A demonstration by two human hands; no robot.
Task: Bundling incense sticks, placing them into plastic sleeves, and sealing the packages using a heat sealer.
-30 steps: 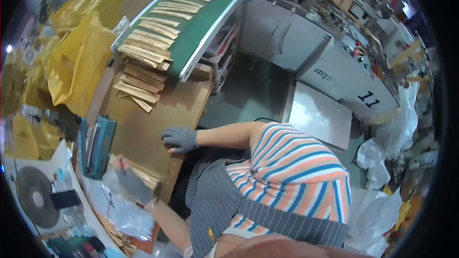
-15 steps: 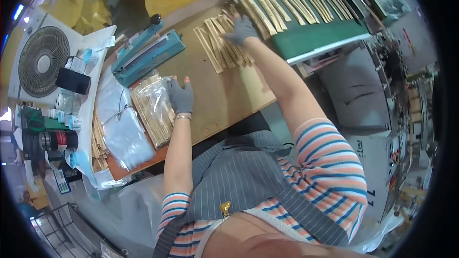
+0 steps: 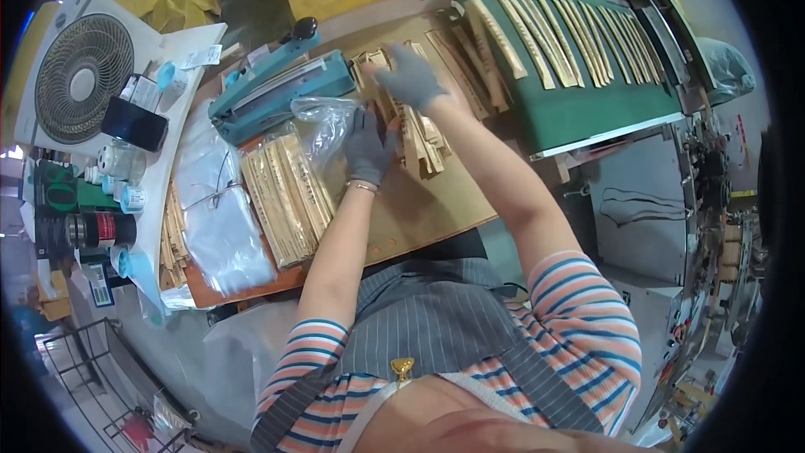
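Two gloved hands: my left hand (image 3: 369, 149) and my right hand (image 3: 411, 80), close together at the loose pile; the right is farther from my body.
Loose packets (image 3: 423, 143): a pile of long thin paper packets, between and partly beneath my hands; it lies just right of my left hand and runs out below my right.
Long axis: slanting, the far ends up and left of my right palm, the near ends down toward my body; a few splay out of line.
Nearer hand: the right, laid across the upper part; the left stands at the pile's left side, its thumb toward it.
Right grip: fingers parted over the packets; whether they pinch any, I cannot tell.
Left grip: fingers mostly side by side, pointing away from me, thumb held out; whether it presses on anything, I cannot tell.
Left of my left hand: a clear bag (image 3: 323, 126) with its loose end just beside my fingers; its packed part, full of packets, lies nearer my body.
Beyond my left fingers: the blue sealer (image 3: 285, 101), up and to the left.
Right of my right hand: more packets (image 3: 457, 71) on the table (image 3: 428, 210); then the green belt (image 3: 549, 122).
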